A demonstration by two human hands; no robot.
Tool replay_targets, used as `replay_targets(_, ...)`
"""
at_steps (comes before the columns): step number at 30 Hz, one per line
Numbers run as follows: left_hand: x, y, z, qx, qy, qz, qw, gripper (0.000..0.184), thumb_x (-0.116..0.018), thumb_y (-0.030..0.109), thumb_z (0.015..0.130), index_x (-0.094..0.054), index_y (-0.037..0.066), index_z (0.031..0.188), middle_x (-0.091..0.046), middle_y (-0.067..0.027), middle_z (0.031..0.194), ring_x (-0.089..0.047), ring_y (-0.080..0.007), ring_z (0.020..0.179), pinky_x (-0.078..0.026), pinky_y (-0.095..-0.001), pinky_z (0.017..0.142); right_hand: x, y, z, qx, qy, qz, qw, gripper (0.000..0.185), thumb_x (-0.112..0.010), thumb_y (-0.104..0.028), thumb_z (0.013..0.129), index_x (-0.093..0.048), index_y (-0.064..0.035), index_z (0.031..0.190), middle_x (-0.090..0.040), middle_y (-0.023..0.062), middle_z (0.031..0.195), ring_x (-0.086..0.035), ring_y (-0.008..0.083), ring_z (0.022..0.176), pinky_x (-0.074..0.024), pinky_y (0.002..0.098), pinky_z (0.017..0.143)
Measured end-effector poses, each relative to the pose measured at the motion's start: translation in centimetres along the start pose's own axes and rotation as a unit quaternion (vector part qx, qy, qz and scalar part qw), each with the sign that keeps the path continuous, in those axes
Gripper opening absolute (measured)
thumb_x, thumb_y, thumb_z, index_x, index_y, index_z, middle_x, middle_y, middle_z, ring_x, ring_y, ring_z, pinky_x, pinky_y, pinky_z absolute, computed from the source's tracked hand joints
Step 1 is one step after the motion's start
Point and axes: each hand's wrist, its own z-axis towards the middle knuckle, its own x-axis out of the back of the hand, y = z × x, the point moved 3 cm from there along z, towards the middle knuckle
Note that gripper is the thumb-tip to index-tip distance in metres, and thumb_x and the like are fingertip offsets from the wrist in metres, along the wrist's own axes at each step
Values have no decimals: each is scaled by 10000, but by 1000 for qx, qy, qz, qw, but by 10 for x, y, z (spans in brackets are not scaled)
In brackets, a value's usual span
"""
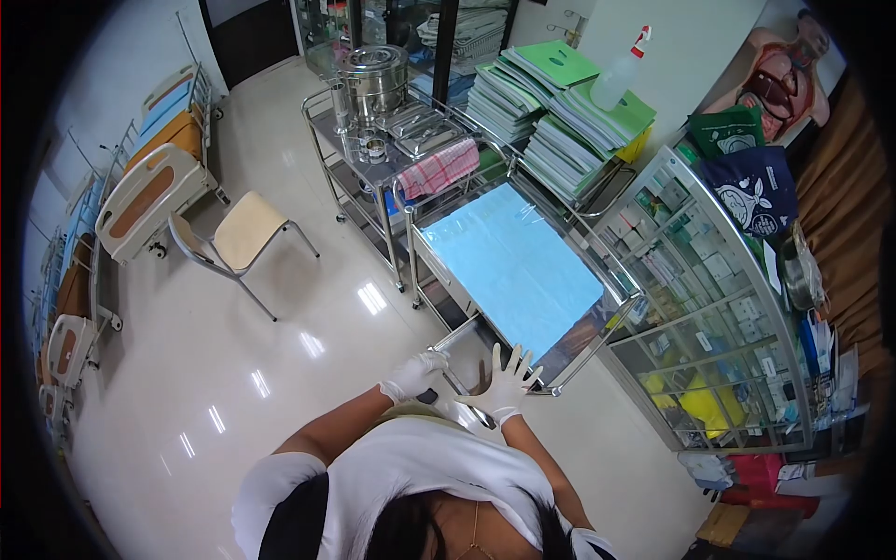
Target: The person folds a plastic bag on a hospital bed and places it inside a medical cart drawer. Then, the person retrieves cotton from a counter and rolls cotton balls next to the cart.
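Hair [403, 528], white top [411, 457]; blue sheet [513, 266] on metal trolley [557, 358]; glossy floor [187, 345].

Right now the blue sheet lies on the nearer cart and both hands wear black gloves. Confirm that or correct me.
The colour is wrong: the left hand and the right hand wear white gloves, as the head view shows. The blue sheet does lie on the nearer cart.

Hospital beds [149, 203] and an anatomical torso [777, 82] suggest a clinical training room.
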Motion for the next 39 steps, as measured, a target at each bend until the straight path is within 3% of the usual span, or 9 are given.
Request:
replay_targets(2, 0, -1, -1, -7, 0, -2, 1000, 275, -544, -64, 735, -638, 2, 984, -628, -126, 1120, -596, -278, 1028, -469, -337, 902, -2, -1, -1, -3, -2, -3, 1000, 1328, -690, -764, 429, -208, -87, 1465, -56, 316, 1480, 20, 519, 1354, 28, 670, 1012)
replay_targets(6, -2, -1, 0, 43, -23, 12, 999, 241, -503, 51, 826, -643, 7, 1017, -619, -125, 1164, -583, -292, 1056, -447, -337, 917, -8, 1, 1, 6, 36, 3, 999, 1296, -693, -753, 436, -240, -98, 1458, -93, 331, 1466, -21, 536, 1343, 17, 668, 1016)
replay_targets(12, -5, 3, 4, 27, -20, 31, 999, 251, -510, 49, 806, -645, 11, 1014, -625, -114, 1155, -588, -292, 1046, -451, -338, 912, 3, -2, 1, 9, 53, 1, 999, 1256, -695, -736, 449, -266, -115, 1452, -154, 314, 1460, -87, 528, 1337, 7, 654, 1035)
replay_targets(17, 2, 21, 9, 71, -54, 70, 994, 266, -518, 50, 785, -648, 23, 1016, -634, -99, 1140, -590, -287, 1042, -452, -333, 910, -8, 9, 6, 0, 77, -43, 996, 1167, -695, -685, 507, -291, -110, 1439, -289, 251, 1438, -223, 478, 1322, -15, 618, 1068)
replay_targets(21, -1, 13, 4, 64, -35, 63, 995, 270, -524, 56, 773, -653, 29, 1008, -645, -92, 1115, -600, -283, 1019, -457, -327, 900, -15, 23, 11, -10, 104, -17, 994, 997, -673, -597, 628, -319, -111, 1423, -391, 144, 1404, -342, 371, 1294, -60, 568, 1102)
replay_targets(26, -5, 10, 0, 48, -34, 84, 995, 249, -521, 63, 788, -660, 30, 992, -653, -94, 1094, -608, -282, 1001, -464, -327, 886, -21, 34, 15, -12, 114, 10, 993, 892, -672, -523, 683, -356, -100, 1402, -450, 106, 1369, -388, 305, 1275, -79, 535, 1117)
replay_targets(32, -7, 9, -5, 65, -21, 64, 996, 228, -521, 71, 805, -664, 30, 978, -662, -100, 1066, -618, -289, 970, -473, -329, 872, -48, 52, 25, 0, 125, 21, 992, 881, -688, -474, 694, -339, -97, 1409, -390, 85, 1423, -383, 284, 1284, -91, 518, 1124)
replay_targets(36, -4, 9, -5, 48, -17, 74, 996, 213, -523, 73, 816, -667, 26, 966, -669, -104, 1043, -623, -292, 951, -482, -330, 848, -26, 50, 26, -15, 211, -40, 977, 931, -703, -478, 681, -297, -105, 1431, -265, 87, 1492, -333, 292, 1316, -99, 519, 1123)
replay_targets(39, -2, 14, -7, 61, -11, 60, 996, 210, -522, 68, 816, -667, 24, 960, -671, -104, 1034, -625, -294, 933, -485, -330, 834, -2, 44, 26, -71, 175, -1, 982, 950, -708, -466, 682, -270, -99, 1440, -191, 93, 1515, -282, 300, 1342, -94, 511, 1125)
